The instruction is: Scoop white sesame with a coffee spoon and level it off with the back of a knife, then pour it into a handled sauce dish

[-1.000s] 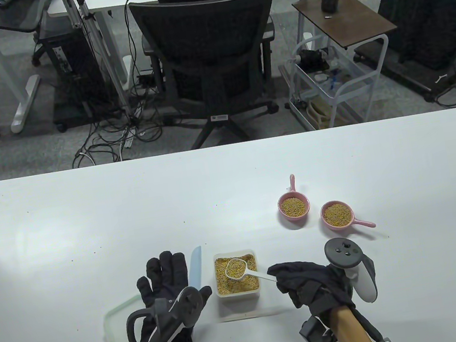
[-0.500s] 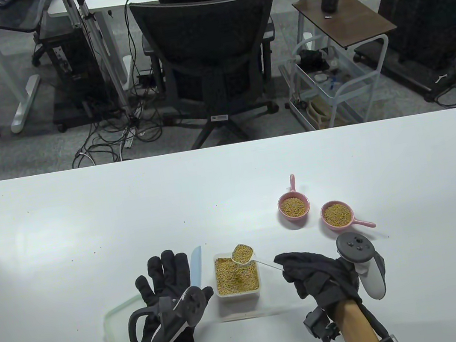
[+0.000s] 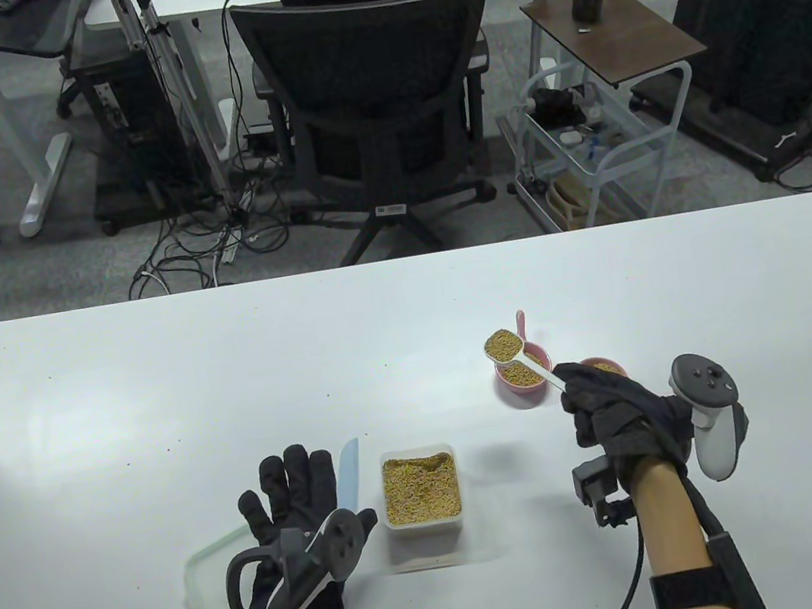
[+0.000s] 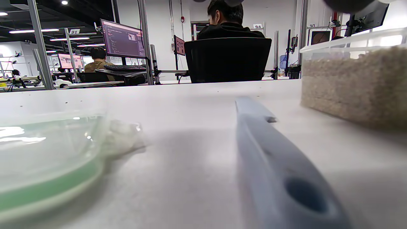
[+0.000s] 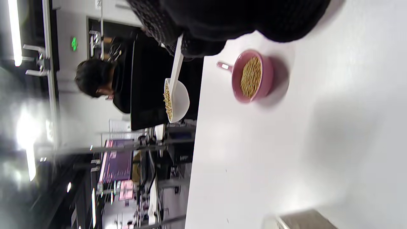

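Note:
My right hand (image 3: pixel 596 397) grips the handle of a white coffee spoon (image 3: pixel 507 346) heaped with sesame, holding it raised above the far pink handled sauce dish (image 3: pixel 523 387), which holds sesame. The right wrist view shows the spoon (image 5: pixel 176 100) in the air beside that dish (image 5: pixel 251 76). A second pink dish (image 3: pixel 604 365) is mostly hidden behind my right hand. The clear sesame box (image 3: pixel 420 489) sits near the table's front. My left hand (image 3: pixel 291 504) lies flat on the table with straight fingers, next to the light blue knife (image 3: pixel 347 476), whose handle (image 4: pixel 279 171) fills the left wrist view.
A clear lid with a green rim (image 3: pixel 207 582) lies left of my left hand, also seen as the lid (image 4: pixel 47 159) in the left wrist view. A black office chair (image 3: pixel 374 101) stands beyond the table's far edge. A person sits with their back turned (image 4: pixel 229 22).
My right hand lifted the filled spoon out of the sesame box and carried it right and away to above the far pink dish. The left hand and knife stayed put.

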`<state>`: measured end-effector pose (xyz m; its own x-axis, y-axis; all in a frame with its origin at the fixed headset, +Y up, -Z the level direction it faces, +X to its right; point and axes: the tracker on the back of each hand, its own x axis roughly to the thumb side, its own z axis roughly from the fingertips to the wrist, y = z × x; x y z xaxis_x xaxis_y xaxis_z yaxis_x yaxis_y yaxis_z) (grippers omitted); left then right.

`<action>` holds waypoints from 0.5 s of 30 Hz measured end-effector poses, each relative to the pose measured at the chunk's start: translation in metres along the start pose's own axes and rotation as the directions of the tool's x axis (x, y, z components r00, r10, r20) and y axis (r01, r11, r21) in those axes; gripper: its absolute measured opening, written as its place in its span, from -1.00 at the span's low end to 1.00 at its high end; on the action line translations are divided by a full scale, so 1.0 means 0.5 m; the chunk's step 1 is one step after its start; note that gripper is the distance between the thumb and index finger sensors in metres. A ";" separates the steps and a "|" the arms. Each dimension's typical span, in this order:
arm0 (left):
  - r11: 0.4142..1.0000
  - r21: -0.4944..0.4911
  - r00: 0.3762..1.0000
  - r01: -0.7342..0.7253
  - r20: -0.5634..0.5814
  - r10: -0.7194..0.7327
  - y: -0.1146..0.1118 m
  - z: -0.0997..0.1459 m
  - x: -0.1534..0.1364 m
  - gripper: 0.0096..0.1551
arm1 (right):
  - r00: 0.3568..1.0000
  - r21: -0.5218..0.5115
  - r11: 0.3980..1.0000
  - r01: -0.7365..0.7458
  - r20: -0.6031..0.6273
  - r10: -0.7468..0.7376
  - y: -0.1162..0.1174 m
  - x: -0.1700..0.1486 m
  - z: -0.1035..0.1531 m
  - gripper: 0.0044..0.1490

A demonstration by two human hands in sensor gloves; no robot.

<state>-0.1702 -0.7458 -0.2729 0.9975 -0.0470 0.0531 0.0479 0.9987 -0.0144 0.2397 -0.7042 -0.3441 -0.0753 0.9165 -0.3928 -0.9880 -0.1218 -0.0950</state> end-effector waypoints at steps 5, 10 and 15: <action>1.000 0.005 1.000 0.003 -0.001 -0.003 0.001 0.001 0.000 0.13 | 0.996 -0.119 0.991 -0.062 -0.073 0.054 -0.019 -0.018 -0.029 -0.49; 1.000 -0.011 1.000 0.009 0.004 -0.009 0.000 0.000 0.001 0.08 | 0.976 -0.156 0.968 -0.198 -0.127 0.179 -0.003 -0.034 -0.046 -0.49; 1.000 -0.009 1.000 0.012 0.007 -0.012 0.000 -0.001 0.002 0.09 | 0.940 -0.222 0.915 -0.338 -0.139 0.313 0.015 -0.028 -0.047 -0.49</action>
<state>-0.1692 -0.7457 -0.2732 0.9964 -0.0591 0.0606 0.0605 0.9979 -0.0227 0.2367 -0.7271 -0.3608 -0.3611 0.7700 -0.5260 -0.8483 -0.5055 -0.1577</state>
